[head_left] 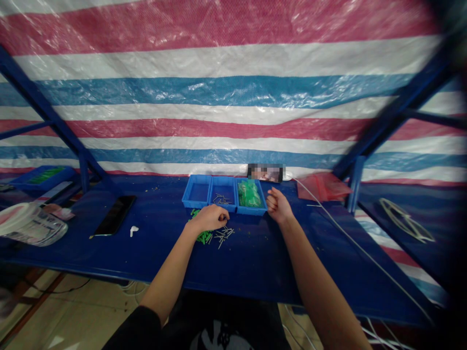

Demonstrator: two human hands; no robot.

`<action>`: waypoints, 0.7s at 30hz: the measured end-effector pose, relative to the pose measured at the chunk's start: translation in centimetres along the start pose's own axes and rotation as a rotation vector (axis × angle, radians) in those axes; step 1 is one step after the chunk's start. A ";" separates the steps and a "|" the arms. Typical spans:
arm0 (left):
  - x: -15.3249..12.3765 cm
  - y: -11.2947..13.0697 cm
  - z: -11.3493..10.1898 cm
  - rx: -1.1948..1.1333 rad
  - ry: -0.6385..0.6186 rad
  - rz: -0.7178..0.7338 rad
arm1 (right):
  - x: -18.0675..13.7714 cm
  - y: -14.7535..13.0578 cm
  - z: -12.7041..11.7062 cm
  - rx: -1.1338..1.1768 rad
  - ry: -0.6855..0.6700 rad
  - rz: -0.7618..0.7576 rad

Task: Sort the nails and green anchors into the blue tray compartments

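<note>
My left hand [208, 218] rests on the blue table [255, 262] with its fingers curled over a small heap of green plastic plugs [203, 236] and loose metal screws [224, 235]. My right hand [278, 205] hovers just in front of the right bin, fingers closed in a loose fist; what it holds, if anything, is hidden. Three small blue bins stand in a row behind the hands: the left bin [197, 192] looks bare, the middle bin [223, 194] holds a few screws, the right bin [251, 196] is full of green plugs.
A black phone [116, 215] and a small white piece [133, 230] lie at left, beside a clear plastic tub [29, 223]. A red bag [321, 186] and a white cable [350, 238] are at right. Blue frame posts [84, 172] flank the table; a striped tarp hangs behind.
</note>
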State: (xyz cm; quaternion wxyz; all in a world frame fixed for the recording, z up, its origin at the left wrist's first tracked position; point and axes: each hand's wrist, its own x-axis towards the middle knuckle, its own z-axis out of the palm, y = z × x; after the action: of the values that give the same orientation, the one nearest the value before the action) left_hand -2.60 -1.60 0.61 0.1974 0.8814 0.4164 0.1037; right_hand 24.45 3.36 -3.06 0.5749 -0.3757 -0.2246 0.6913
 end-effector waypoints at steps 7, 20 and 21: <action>0.0 0.1 -0.1 0.019 -0.026 -0.012 | 0.0 0.1 0.1 0.023 0.024 0.003; 0.2 -0.1 0.2 0.020 -0.030 -0.002 | 0.1 0.1 0.2 0.027 0.028 -0.002; 0.2 0.0 0.2 0.020 -0.029 -0.001 | 0.1 0.1 0.1 0.027 0.024 -0.005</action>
State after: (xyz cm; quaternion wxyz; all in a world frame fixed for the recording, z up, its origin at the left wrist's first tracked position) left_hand -2.45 -1.49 0.44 0.1946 0.8847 0.4148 0.0865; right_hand 24.31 3.43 -3.07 0.5842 -0.3757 -0.2094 0.6883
